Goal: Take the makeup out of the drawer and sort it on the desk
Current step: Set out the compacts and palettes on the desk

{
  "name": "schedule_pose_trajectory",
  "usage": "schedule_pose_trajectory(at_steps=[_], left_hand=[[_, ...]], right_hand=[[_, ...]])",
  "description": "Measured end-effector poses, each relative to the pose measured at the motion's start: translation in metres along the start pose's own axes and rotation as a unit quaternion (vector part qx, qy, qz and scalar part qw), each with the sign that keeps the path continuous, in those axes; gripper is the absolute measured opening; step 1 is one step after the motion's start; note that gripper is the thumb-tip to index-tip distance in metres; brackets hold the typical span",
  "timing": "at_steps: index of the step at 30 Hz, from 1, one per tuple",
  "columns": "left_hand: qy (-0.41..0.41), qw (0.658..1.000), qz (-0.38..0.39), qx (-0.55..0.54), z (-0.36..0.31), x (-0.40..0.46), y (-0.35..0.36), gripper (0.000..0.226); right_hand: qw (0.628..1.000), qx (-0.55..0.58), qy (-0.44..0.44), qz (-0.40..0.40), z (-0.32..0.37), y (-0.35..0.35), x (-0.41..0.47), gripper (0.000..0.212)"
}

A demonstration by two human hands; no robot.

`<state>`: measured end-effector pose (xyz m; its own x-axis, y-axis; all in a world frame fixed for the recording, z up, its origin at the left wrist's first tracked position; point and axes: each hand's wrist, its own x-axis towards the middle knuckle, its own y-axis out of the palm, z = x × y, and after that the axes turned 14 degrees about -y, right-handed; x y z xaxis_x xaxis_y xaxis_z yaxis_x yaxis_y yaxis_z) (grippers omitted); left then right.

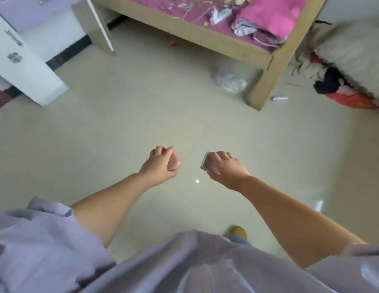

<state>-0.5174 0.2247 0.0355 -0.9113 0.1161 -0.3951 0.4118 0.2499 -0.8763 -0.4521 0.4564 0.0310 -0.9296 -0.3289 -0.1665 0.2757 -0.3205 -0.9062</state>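
Mid-carry across the bedroom: I stood over the pale floor (125,127) with a piece of makeup in each hand, neither drawer nor worktop in view ahead of me. My left hand (161,163) was curled around a small rounded pink item (174,162), too blurred to name more closely, only its glossy end showing past my fingers at the inner side of the fist. My right hand (226,168) gripped a flat rectangular compact case (207,162) from above, fingers wrapped over its top; the case's long axis ran roughly away from me, and it stood on edge, one broad face turned left toward the other hand, its far corner pointing toward the wooden bed frame (266,60). The two hands hung near each other, apart, above the floor. As I judged it, this was the transfer step, items already taken out and not yet laid down. The next move called for turning toward the worktop, possibly the white cabinet (25,66) at left, and setting each piece down in its own group.
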Motion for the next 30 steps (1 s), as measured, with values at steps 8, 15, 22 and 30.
schedule_pose_trajectory(at_steps=[8,15,22,30], left_hand=[[-0.089,0.992,-0.04,-0.084,0.097,0.054,-0.041,0.069],[-0.162,0.977,-0.071,-0.121,0.156,0.17,-0.106,0.072],[-0.203,0.96,-0.104,-0.161,0.213,0.271,-0.181,0.072],[-0.245,0.951,-0.117,-0.147,0.342,0.384,-0.26,0.073]], right_hand=[[0.989,-0.054,-0.12,0.065,0.053,-0.004,0.151,0.051],[0.971,-0.08,-0.196,0.111,0.064,-0.031,0.327,0.049],[0.939,-0.111,-0.285,0.155,0.092,-0.066,0.498,0.048],[0.921,-0.123,-0.336,0.152,0.167,-0.059,0.696,0.046]])
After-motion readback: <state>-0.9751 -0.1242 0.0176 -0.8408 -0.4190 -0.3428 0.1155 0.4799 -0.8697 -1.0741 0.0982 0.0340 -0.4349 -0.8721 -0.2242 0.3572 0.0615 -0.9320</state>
